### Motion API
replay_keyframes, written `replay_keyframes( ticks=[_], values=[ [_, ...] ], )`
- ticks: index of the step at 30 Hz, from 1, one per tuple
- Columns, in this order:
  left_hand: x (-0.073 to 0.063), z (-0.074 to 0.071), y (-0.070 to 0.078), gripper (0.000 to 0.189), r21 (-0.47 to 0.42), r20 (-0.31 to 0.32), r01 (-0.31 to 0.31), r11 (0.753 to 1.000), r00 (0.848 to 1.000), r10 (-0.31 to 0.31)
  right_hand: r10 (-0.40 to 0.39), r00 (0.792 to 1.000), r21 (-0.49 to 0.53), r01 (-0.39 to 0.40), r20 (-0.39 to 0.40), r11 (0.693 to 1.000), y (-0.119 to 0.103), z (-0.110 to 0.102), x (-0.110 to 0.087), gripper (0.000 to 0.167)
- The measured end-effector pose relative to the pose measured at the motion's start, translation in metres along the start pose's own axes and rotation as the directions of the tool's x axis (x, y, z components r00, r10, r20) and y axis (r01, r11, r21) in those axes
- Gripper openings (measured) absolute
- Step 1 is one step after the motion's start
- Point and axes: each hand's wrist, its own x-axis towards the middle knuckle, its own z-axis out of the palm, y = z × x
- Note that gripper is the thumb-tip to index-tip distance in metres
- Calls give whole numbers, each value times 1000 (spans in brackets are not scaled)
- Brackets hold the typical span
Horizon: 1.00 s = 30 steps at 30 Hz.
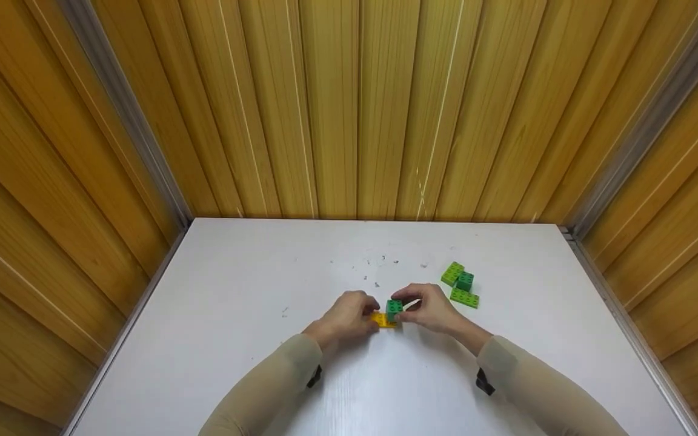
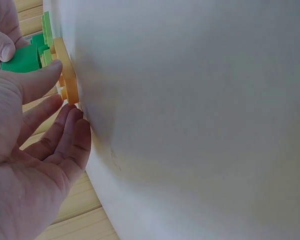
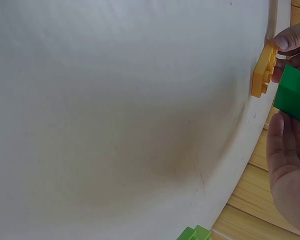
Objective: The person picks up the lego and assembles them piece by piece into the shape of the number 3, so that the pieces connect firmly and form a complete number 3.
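At the near edge of view, two beige sleeves (image 1: pixel 258 387) reached in over the white tabletop (image 1: pixel 203 363), w/ a small black piece (image 1: pixel 485 383) under the R cuff & a similar one under the L. Just beyond, the L hand (image 1: pixel 349 315) had thumb & fingers curled around the L end of a yellow brick (image 1: pixel 382 321), gripping it; that brick lay studs-up on the tabletop, roughly mid-table L to R. The R hand (image 1: pixel 431 307) pinched a dk green brick (image 1: pixel 394 310) btwn thumb & fingers, over the R end of the yellow one; R wrist view showed a slight gap btwn the two. Farther out, beyond the R hand & to its R, three more pcs. sat grouped: a flat lime brick (image 1: pixel 465 297) nearest, then a small dk green block (image 1: pixel 465 280), then a thicker lime brick (image 1: pixel 452 273); couldn't tell if all touched. Small dark specks (image 1: pixel 377 284) dotted the surface past the hands. At the back, wood-plank panelling (image 1: pixel 331 109) rose from the table's far edge, w/ a grey metal strip (image 1: pixel 131 115) at each corner.
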Motion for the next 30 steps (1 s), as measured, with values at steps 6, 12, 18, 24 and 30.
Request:
replay_keyframes(
  ticks=[6, 12, 18, 24, 30],
  values=[
    [0, -3, 4, 33, -20, -63, -70, 997, 996, 69, 25, 1000, -11, -25, 4, 1000, -1, 1, 0, 36],
    [2, -3, 5, 32, -55, -75, -123, 991, 990, 119, 35, 999, -17, -35, 8, 999, 1, 2, 1, 36],
    [2, -1, 5, 32, -68, -86, -149, 987, 986, 143, 49, 999, -13, -49, 3, 999, 1, 4, 1, 36],
    [1, -3, 6, 31, -75, -104, -172, 982, 981, 164, 36, 999, -22, -36, -4, 999, 1, 5, 0, 37],
    [2, -3, 6, 30, -60, -113, -180, 982, 978, 173, 29, 1000, -43, -30, -6, 999, 1, 8, -1, 37]
  ],
)
